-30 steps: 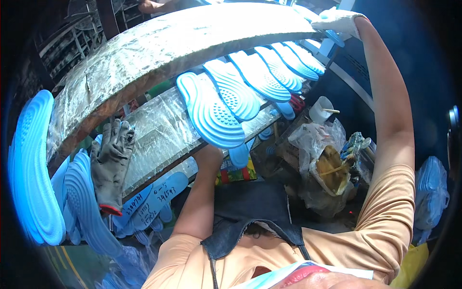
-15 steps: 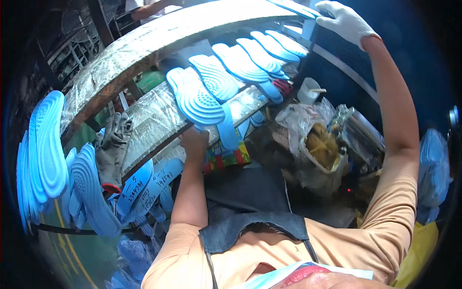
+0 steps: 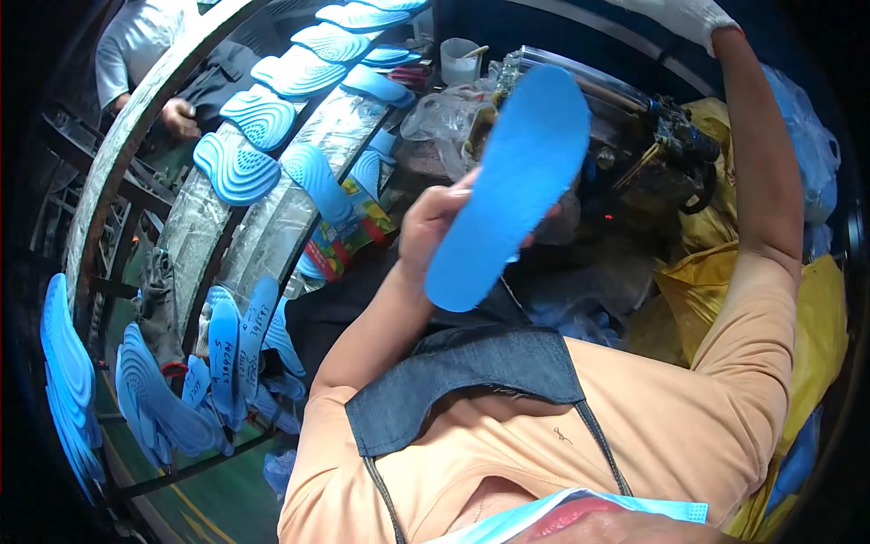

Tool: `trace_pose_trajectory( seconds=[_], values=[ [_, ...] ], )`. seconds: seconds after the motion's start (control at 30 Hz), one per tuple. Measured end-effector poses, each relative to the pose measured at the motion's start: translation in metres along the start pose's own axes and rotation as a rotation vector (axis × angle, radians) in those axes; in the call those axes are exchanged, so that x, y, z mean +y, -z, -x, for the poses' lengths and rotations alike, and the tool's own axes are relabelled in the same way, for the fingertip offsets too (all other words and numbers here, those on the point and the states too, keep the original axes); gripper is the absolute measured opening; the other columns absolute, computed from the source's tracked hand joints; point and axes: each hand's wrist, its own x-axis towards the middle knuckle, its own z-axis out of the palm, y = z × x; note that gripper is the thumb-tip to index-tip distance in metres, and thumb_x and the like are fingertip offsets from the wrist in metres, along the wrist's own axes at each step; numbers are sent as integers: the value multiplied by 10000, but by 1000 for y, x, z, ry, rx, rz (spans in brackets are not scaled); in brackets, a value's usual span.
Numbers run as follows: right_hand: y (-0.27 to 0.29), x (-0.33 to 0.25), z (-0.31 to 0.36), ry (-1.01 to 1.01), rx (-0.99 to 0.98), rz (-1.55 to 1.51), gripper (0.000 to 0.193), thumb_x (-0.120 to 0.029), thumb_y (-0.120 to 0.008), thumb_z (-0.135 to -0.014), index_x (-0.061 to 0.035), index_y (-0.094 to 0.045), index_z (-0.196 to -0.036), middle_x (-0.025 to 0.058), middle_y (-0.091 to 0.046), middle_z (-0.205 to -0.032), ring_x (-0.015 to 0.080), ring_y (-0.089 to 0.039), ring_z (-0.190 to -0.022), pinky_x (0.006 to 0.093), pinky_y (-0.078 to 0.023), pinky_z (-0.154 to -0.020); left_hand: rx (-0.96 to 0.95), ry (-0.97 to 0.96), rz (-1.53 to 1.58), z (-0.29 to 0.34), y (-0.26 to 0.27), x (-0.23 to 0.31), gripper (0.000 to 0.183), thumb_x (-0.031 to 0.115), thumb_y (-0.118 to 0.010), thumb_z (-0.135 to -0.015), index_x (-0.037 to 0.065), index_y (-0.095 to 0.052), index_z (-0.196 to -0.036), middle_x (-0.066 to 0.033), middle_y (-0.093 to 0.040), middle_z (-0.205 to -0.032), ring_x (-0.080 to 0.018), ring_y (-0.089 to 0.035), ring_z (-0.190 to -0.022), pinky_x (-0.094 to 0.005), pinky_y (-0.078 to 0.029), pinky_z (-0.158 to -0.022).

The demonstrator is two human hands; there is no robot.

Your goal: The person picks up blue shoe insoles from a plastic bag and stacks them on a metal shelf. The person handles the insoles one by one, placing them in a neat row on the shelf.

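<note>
A flat blue shoe insole (image 3: pixel 521 177) is held up in front of my apron. My bare left hand (image 3: pixel 431 219) is closed around it, thumb on its near edge and the other fingers mostly behind it. My right hand (image 3: pixel 696 18), in a white knit glove, reaches to the upper edge of view, where its fingers are cut off and dark. To the left, a row of ridged blue insoles (image 3: pixel 260 118) lies on the plastic-wrapped bench (image 3: pixel 195 201). Another insole (image 3: pixel 313 177) lies nearer me, on the bench's lower board.
Insoles hang in bunches at the left (image 3: pixel 68 354), near a dark glove (image 3: pixel 160 308). Beyond the bench is another person's hand (image 3: pixel 180 118). A white cup (image 3: pixel 460 62), plastic bags (image 3: pixel 444 118) and a metal roller device (image 3: pixel 598 86) stand ahead; yellow sacks (image 3: pixel 725 290) lie at right.
My left hand has come up from the bench's near edge and now holds an insole before me. The view has swung rightward. My right hand is now partly out of view.
</note>
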Motion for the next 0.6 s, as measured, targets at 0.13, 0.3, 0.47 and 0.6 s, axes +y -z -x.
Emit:
trace_pose_trajectory(
  seconds=[0.13,0.3,0.47,0.6],
  values=[
    [-5,5,15,-33,-65,-1,464,-321,-651,-851,1,-628,-1184,169,-672,-1150,286,-638,-1071,355,-487,-939,-10,176,218,-45,5,-25,545,241,-394,-909,-10,-373,-1391,-280,-567,-1207,-315,-653,-962,-418,-552,-859],
    [-34,6,10,38,-188,-16,445,-334,-624,-858,-24,-637,-1176,156,-675,-1134,310,-632,-1062,371,-477,-943,261,102,-42,-71,26,-28,400,228,-385,-982,-27,-500,-1269,-218,-628,-1111,-286,-642,-987,-417,-540,-854],
    [-74,34,1,97,-304,-139,181,-138,-562,-915,-40,-665,-1028,111,-678,-970,249,-635,-920,355,-500,-888,568,-34,-354,-42,84,-13,277,213,-528,-966,-10,-588,-1120,-151,-657,-1038,-257,-641,-927,-358,-520,-842],
    [-96,74,-7,-45,-526,-396,261,-241,-604,-902,-63,-672,-1080,83,-681,-1019,224,-634,-935,355,-506,-869,707,-226,-1501,-15,154,30,398,240,-616,-879,-34,-540,-1157,-186,-648,-1020,-314,-638,-922,-370,-495,-840]
  ],
)
